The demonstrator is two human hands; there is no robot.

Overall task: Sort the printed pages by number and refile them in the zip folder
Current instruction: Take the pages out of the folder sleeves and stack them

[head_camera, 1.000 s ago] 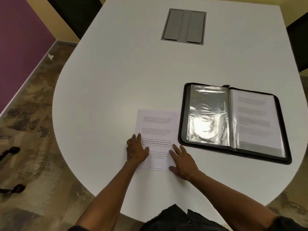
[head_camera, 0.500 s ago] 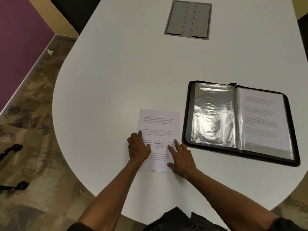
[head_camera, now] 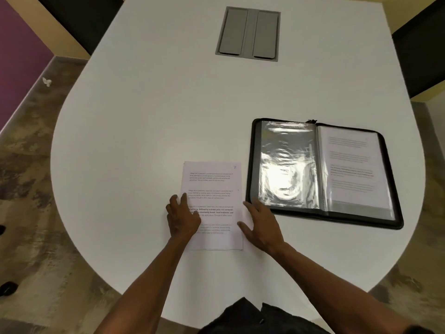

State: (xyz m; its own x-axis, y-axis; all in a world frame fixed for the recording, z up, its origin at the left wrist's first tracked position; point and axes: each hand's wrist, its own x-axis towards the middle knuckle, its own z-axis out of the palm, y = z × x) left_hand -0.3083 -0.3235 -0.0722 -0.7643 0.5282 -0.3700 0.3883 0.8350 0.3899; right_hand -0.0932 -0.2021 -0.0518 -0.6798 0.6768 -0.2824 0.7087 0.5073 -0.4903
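Observation:
A small stack of printed pages point(head_camera: 213, 186) lies flat on the white table point(head_camera: 144, 141), a handwritten number in its top right corner. My left hand point(head_camera: 182, 218) rests flat on the stack's left side, fingers spread. My right hand point(head_camera: 261, 225) is open at the stack's right edge, thumb touching the paper, fingers on the table. To the right lies the black zip folder point(head_camera: 322, 172), opened flat. Its left side shows an empty shiny plastic sleeve point(head_camera: 286, 165). Its right sleeve holds a printed page point(head_camera: 351, 169).
A grey cable hatch point(head_camera: 248, 33) is set into the table at the far middle. Dark chairs stand at the far left and far right. The table's curved front edge is close to my body, with patterned floor below on the left.
My right hand has slid off the pages to their right edge, toward the folder. The left hand stays on the stack. The camera view shifted slightly.

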